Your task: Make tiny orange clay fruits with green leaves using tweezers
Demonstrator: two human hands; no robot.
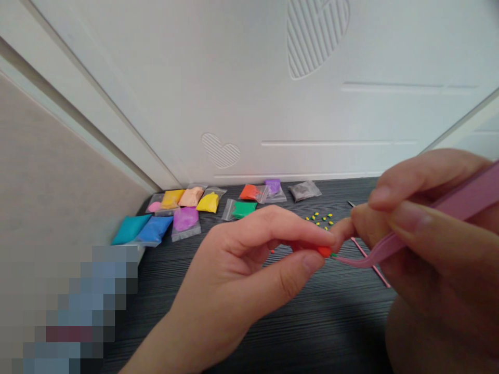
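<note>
My left hand (249, 270) pinches a small orange-red piece of clay (324, 251) between thumb and forefinger. A tiny green bit (333, 255) sits at the right end of that clay. In my right hand (429, 228) is a pair of pink tweezers (384, 248), its bent, thin tip at the green bit. A finger of my right hand comes up close to my left fingertip; whether they touch, I cannot tell. Behind my hands, several tiny green-and-yellow pieces (323, 219) lie scattered on the dark ridged surface (304, 322).
Bags of coloured clay lie along the back, among them a green bag (244, 210), an orange bag (249, 192), a grey bag (304, 190) and a blue bag (155, 230). A thin pink tool (370, 262) lies at right. A white panel (241, 93) rises behind.
</note>
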